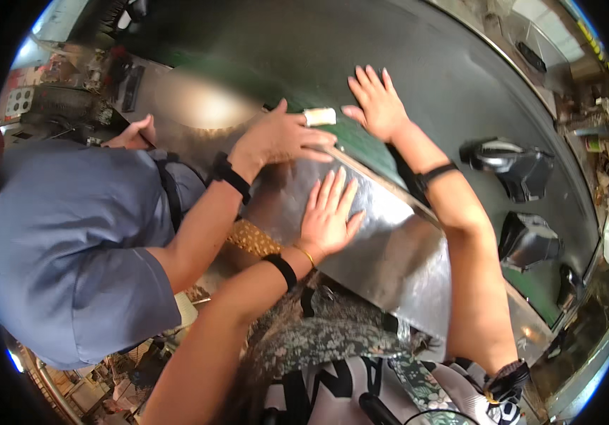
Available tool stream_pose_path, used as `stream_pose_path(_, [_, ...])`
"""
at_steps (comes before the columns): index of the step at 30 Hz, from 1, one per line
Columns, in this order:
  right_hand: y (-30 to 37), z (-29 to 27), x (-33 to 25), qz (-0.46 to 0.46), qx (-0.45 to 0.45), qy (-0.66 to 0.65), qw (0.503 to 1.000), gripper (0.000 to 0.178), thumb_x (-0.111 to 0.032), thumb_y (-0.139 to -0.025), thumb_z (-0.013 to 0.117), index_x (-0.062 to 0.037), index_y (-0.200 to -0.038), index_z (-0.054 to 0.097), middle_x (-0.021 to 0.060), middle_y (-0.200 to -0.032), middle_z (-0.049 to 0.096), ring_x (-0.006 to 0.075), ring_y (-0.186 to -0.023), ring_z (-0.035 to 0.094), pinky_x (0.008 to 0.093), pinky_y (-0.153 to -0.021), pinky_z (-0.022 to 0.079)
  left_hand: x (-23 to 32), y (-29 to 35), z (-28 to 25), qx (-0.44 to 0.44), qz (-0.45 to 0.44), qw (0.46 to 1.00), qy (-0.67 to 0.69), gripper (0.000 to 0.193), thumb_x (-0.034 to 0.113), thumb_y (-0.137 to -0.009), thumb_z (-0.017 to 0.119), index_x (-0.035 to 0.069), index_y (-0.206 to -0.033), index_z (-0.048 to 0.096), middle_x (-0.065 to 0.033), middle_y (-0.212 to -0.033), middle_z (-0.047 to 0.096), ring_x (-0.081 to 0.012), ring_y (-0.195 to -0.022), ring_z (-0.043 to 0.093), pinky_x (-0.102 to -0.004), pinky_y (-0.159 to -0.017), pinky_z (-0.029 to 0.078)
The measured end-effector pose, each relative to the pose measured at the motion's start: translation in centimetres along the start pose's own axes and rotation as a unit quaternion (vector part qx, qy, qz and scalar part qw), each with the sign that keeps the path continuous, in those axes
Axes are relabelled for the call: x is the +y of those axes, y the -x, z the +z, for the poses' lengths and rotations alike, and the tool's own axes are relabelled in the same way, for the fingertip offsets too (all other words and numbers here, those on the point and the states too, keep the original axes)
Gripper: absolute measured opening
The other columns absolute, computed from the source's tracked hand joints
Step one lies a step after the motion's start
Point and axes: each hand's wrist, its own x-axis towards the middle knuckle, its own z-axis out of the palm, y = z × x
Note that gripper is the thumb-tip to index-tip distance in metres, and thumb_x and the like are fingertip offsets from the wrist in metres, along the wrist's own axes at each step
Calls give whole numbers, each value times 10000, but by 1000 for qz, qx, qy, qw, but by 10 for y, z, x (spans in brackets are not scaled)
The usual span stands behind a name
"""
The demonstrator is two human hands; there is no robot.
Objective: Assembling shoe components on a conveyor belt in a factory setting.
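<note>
The left hand (329, 219) lies palm down on the shiny metal table (396, 262), fingers spread and holding nothing. The right hand (379, 113), also empty with fingers apart, is over the dark surface (453, 92); whether it touches, I cannot tell. A small white piece (320, 117) sits at a co-worker's hand (276, 138), near the right thumb. With hands this close, a sideways move could bump fingers or dislodge the piece.

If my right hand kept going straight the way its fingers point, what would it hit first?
Nothing that shows: ahead of your right hand, the way looks free over the dark surface, though depth is unclear.
</note>
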Motion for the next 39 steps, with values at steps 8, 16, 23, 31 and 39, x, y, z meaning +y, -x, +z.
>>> stream_pose_path(8, [68,-67,-13,-47,-59,-137,988,793,-272,-643,819,-47,-1337,508,147,-1383,468,301,-1311,410,454,-1111,287,0,-11,-4,30,4,999,-20,628,380,-868,625,35,-1377,495,-245,-1463,408,-382,-1365,369,-518,-1134,243])
stream_pose_path(16, [77,-67,-12,-99,-26,-108,989,484,-136,-660,706,-37,-1124,608,141,-1170,619,300,-1059,595,422,-931,466,-2,-12,-4,10,1,1000,-20,623,399,-884,586,33,-1379,487,-253,-1461,405,-400,-1358,365,-525,-1142,224])
stream_pose_path(23, [80,-103,16,-143,45,-104,983,228,-99,-724,660,-63,-925,558,52,-643,581,248,-588,628,346,-535,517,-5,-11,-2,39,-2,999,-4,622,377,-873,612,47,-1385,484,-235,-1467,403,-392,-1352,376,-519,-1136,243])
stream_pose_path(31, [79,-105,26,-183,-88,-69,977,309,-117,-773,640,-65,-1047,507,58,-613,572,270,-568,610,384,-518,504,-7,-8,-5,50,-9,998,33,620,387,-883,608,69,-1398,474,-203,-1488,387,-356,-1384,348,-494,-1152,230])
stream_pose_path(39, [66,-118,33,-251,-142,-84,954,264,-113,-776,642,-145,-1036,604,69,-660,583,281,-641,609,404,-596,511,-9,-3,-2,42,-23,999,20,623,426,-912,551,102,-1432,437,-157,-1533,333,-302,-1432,280,-457,-1185,174])
